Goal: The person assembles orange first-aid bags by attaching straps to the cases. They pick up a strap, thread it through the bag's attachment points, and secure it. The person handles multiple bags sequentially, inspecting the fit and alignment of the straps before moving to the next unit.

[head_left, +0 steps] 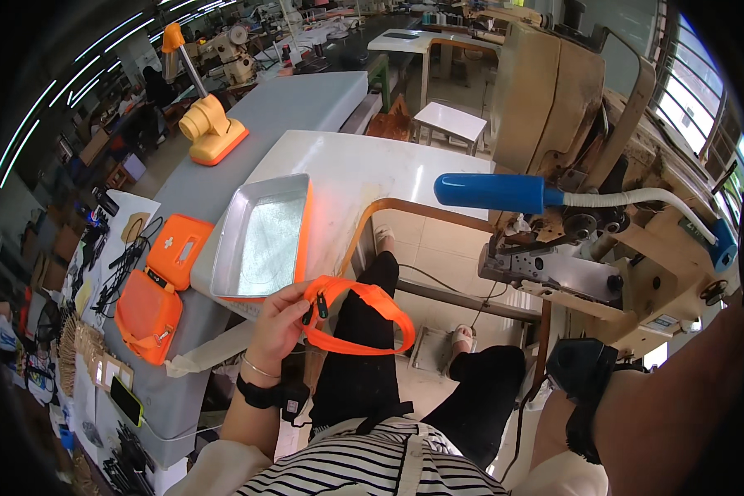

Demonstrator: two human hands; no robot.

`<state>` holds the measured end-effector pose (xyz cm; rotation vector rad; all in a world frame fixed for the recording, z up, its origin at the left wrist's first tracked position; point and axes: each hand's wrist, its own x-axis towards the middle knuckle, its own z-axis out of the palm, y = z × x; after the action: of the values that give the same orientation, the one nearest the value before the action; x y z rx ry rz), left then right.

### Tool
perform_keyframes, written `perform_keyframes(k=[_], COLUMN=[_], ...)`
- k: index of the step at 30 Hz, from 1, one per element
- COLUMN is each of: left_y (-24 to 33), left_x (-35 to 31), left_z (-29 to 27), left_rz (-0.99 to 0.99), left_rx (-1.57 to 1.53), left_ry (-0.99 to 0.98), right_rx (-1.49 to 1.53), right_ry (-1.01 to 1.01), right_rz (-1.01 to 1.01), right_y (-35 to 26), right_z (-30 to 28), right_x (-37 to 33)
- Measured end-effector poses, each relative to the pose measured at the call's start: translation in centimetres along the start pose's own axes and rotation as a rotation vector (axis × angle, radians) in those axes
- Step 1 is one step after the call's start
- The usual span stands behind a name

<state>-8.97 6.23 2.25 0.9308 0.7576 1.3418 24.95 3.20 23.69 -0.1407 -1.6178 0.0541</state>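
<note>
A loop of orange zipper tape [370, 321] with dark pulls is pinched in my left hand [279, 326], just right of the metal tray's near end. The loop hangs over my lap, its far side curving to the right. My right forearm [670, 397] reaches up along the right edge, beside the sewing machine [546, 273]. The right hand itself is outside the picture, so whatever it touches is hidden. A blue-covered lamp [489, 192] on a pale flexible neck sticks out from the machine over the gap in the table.
The shallow metal tray [260, 240] rests on the white tabletop [364, 165]. Left of it, orange pouches [153, 310] lie on the grey table with a yellow-orange stand [211, 128]. A phone [126, 403], cables and tools crowd the left edge. A foot pedal [431, 349] is below.
</note>
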Motion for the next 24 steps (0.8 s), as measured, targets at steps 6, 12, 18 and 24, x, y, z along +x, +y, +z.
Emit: perform_keyframes(k=[6,12,18,24], left_y=[0.0,-0.1,0.8,2.8], left_x=[0.5,1.1,0.5,-1.0], left_z=[0.6,0.4,-0.5,-3.3], left_rz=[0.011,0.039,0.087,0.106], left_rx=[-0.005,0.002,-0.04,0.005], left_ry=[0.014,0.033,0.091,0.164], right_rx=[-0.034,-0.03,-0.049,-0.233], right_ry=[-0.001,-0.001,0.039,-0.679], right_rz=[-0.003,-0.012,0.216,0.801], right_y=[0.4,0.7,0.5,9.4], right_z=[-0.3,0.4,3.3,9.5], right_x=[-0.8,-0.4,-5.4,-26.1])
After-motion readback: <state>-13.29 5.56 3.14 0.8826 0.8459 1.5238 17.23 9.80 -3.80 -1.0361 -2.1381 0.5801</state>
